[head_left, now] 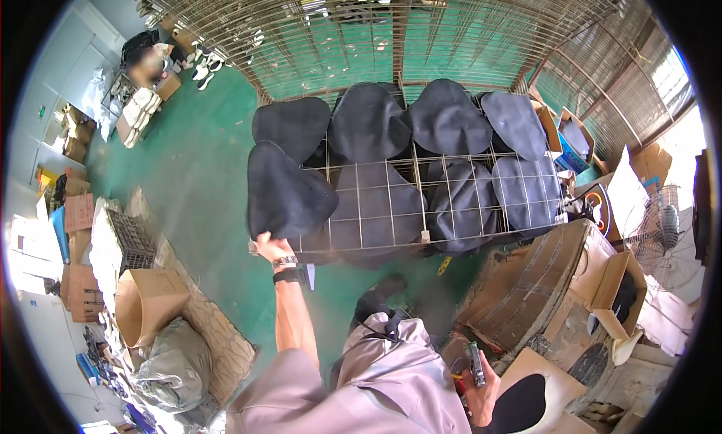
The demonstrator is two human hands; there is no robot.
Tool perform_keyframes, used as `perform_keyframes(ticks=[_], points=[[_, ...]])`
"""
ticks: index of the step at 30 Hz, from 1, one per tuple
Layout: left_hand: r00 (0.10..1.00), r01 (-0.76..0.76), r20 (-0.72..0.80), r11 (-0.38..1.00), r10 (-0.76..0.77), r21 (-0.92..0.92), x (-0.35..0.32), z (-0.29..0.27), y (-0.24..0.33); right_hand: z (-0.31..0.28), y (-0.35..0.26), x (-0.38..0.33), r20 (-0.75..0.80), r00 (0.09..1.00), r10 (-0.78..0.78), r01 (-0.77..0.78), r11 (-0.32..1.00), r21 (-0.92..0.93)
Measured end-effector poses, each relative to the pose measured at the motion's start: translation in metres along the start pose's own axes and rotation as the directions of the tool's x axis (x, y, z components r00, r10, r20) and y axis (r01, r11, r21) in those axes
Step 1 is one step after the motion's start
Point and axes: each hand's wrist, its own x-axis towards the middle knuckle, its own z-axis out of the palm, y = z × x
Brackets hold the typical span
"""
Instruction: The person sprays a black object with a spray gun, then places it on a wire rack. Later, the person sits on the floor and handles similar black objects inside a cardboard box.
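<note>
My left hand, with a watch and a dark band on the wrist, is at the near left corner of a wire rack. Its fingers are curled at the lower edge of a black rounded sheet, which looks pinched there; the fingertips are partly hidden. Several similar black sheets lie in two rows on the rack, some seen through the wire grid. Low on the right, my right hand is closed around a small dark-and-silver hand tool, its exact kind unclear.
Tall stacked wire shelving rises behind the rack. Cardboard boxes crowd the right, near a fan. At left stand an open carton, a grey sack and a dark crate. A person is far left.
</note>
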Motion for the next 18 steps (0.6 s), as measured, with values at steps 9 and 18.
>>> perform_keyframes(ticks=[9,18], points=[[0.699,-0.292,0.436,-0.330,0.567,0.898,-0.030,-0.045,-0.041,0.003,0.003,0.000,-0.061,0.998,0.003,0.005,0.992,0.128],[0.851,-0.197,0.410,-0.526,0.326,0.828,-0.002,-0.094,-0.029,0.009,0.021,-0.028,-0.037,0.992,0.120,-0.106,0.957,0.269]])
